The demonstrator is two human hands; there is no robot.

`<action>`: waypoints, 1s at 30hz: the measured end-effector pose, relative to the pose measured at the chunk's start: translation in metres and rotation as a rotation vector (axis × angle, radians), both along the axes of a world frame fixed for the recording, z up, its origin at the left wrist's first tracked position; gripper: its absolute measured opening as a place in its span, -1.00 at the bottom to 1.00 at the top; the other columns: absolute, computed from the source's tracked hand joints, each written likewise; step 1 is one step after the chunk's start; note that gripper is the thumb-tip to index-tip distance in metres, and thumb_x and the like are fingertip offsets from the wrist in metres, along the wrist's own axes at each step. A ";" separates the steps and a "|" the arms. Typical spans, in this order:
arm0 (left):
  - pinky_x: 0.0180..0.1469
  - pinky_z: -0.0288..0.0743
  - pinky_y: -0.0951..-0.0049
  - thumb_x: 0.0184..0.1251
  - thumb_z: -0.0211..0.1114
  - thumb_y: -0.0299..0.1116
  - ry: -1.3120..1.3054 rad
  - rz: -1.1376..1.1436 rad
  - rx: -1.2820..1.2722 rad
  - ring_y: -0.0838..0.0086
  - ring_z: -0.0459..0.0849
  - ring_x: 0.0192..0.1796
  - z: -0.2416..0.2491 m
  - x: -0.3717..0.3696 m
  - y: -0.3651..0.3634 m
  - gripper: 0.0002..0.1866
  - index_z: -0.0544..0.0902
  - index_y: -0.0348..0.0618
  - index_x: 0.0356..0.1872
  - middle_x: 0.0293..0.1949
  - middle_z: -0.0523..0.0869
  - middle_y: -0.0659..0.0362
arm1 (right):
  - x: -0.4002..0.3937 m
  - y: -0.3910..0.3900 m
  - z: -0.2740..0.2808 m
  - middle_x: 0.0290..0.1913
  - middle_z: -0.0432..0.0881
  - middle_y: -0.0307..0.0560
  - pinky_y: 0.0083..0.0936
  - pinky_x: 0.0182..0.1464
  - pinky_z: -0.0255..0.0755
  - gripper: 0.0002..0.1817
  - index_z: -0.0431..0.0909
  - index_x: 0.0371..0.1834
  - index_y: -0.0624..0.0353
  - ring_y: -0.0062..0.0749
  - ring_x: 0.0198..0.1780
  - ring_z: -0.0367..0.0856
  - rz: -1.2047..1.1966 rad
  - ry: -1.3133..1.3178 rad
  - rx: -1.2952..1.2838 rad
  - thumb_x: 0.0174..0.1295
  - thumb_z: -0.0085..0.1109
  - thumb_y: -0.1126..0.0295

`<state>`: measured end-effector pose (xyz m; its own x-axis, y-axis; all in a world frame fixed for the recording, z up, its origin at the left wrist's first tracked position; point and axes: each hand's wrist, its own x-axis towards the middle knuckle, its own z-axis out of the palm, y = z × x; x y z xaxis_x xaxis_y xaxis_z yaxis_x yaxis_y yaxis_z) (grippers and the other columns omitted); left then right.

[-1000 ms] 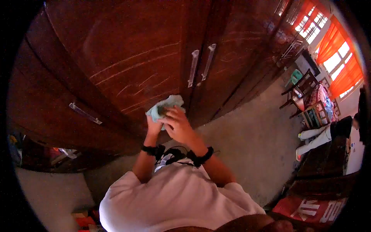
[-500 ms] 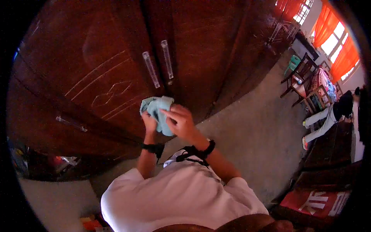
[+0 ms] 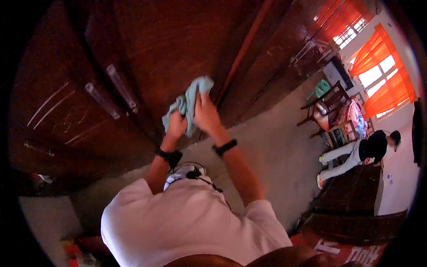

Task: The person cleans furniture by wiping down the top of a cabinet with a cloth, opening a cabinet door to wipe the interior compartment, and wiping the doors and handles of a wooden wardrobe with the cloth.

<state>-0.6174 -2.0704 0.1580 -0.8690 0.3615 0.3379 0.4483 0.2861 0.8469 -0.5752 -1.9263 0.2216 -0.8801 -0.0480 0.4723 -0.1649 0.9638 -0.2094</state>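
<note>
A pale green cloth [image 3: 191, 103] is bunched between my two hands in front of a dark reddish-brown wooden cabinet [image 3: 164, 49]. My left hand [image 3: 176, 126] is closed around the lower left part of the cloth. On the other side, my right hand [image 3: 206, 116] grips the cloth, with its upper end sticking out past the fingers. Both wrists carry black bands. To the left of the hands, two clear long handles [image 3: 121, 89] are fixed on the cabinet doors, and carved lines mark the door panel beyond them.
Bare floor [image 3: 267, 147] runs along the cabinet's right side. Further right are a wooden chair [image 3: 324, 107], a green stool [image 3: 318, 90] and a table with a patterned cover [image 3: 356, 118]. A person [image 3: 356, 151] in a dark top and cap stands near dark furniture. Orange curtains [image 3: 373, 53] hang at the windows.
My view has turned to the right, so the handles now sit further left. The right hand has gone from pointed fingers beside the cloth to gripping it, and the cloth is stretched up and right.
</note>
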 end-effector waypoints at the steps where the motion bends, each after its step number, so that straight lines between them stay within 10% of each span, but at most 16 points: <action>1: 0.05 0.48 0.13 0.22 0.18 -0.52 0.047 -0.051 -0.059 -0.13 0.59 0.06 -0.015 -0.003 0.005 -0.64 0.56 -0.32 0.07 -0.01 0.63 -0.25 | 0.002 0.001 -0.026 0.30 0.27 0.43 -0.10 0.09 0.54 -0.45 0.24 0.30 0.55 0.29 0.25 0.41 -0.019 -0.043 -0.048 0.27 -0.01 0.45; 6: 0.10 0.45 0.07 0.23 0.14 -0.51 0.135 -0.013 -0.050 -0.18 0.54 0.10 0.006 -0.007 0.028 -0.63 0.56 -0.28 0.09 0.03 0.61 -0.22 | 0.004 0.027 -0.042 0.47 -0.01 0.41 -0.07 0.30 0.32 -0.29 0.09 0.44 0.40 0.38 0.32 0.28 0.094 -0.057 -0.250 0.17 0.05 0.53; 12: 0.20 0.37 0.02 0.26 0.21 -0.40 0.714 0.182 -0.173 -0.13 0.52 0.14 0.153 -0.011 0.068 -0.59 0.54 -0.26 0.13 0.07 0.61 -0.16 | -0.014 0.081 0.121 0.39 0.12 0.55 -0.09 0.37 0.27 -0.28 0.18 0.35 0.51 0.41 0.38 0.21 0.050 0.452 -0.379 0.16 0.20 0.39; 15: -0.07 0.52 0.03 0.30 0.22 -0.25 0.679 0.212 -0.294 -0.15 0.64 -0.14 0.196 -0.018 0.105 -0.60 0.55 -0.31 0.06 -0.16 0.68 -0.17 | -0.027 0.122 0.134 0.41 0.13 0.46 -0.15 0.40 0.23 -0.25 0.17 0.38 0.42 0.32 0.42 0.18 -0.043 0.388 -0.302 0.16 0.25 0.33; 20: -0.13 0.55 0.02 0.13 0.21 -0.25 0.624 0.107 -0.477 0.01 0.67 -0.15 0.177 -0.013 0.157 -0.56 0.56 -0.20 0.05 -0.16 0.69 -0.06 | -0.027 0.140 0.081 0.45 0.20 0.19 -0.22 0.43 0.17 -0.24 0.16 0.44 0.25 0.14 0.44 0.21 0.146 0.261 -0.979 0.24 0.22 0.18; 24: -0.13 0.57 0.07 0.12 0.27 -0.24 0.580 -0.013 -0.453 -0.05 0.66 -0.09 0.124 -0.022 0.170 -0.42 0.49 -0.10 0.25 -0.10 0.69 -0.09 | -0.035 0.155 -0.016 0.46 0.17 0.16 -0.18 0.45 0.08 -0.12 0.14 0.44 0.13 0.15 0.45 0.16 -0.068 0.295 -0.467 0.11 0.26 -0.01; 28: -0.03 0.56 0.06 0.08 0.33 -0.32 0.670 0.042 -0.352 -0.06 0.64 -0.03 0.095 -0.018 0.188 -0.41 0.49 -0.05 0.24 -0.04 0.68 -0.06 | -0.003 0.177 -0.033 0.41 0.25 0.16 -0.19 0.43 0.12 -0.23 0.20 0.42 0.14 0.09 0.42 0.22 0.006 -0.017 -1.060 0.14 0.28 0.19; 30: 0.16 0.46 0.07 0.06 0.36 -0.34 0.626 0.044 -0.353 -0.06 0.55 0.15 0.095 -0.012 0.196 -0.35 0.46 -0.07 0.27 0.11 0.61 -0.08 | 0.002 0.201 -0.047 0.38 0.32 0.15 -0.28 0.36 0.23 -0.32 0.23 0.39 0.18 -0.03 0.39 0.30 0.025 0.130 -0.635 0.22 0.24 0.25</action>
<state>-0.6299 -1.8747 0.2531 -0.5667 0.5104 0.6468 0.8012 0.5244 0.2881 -0.5733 -1.7254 0.1748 -0.8161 0.2561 0.5180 -0.2479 0.6546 -0.7142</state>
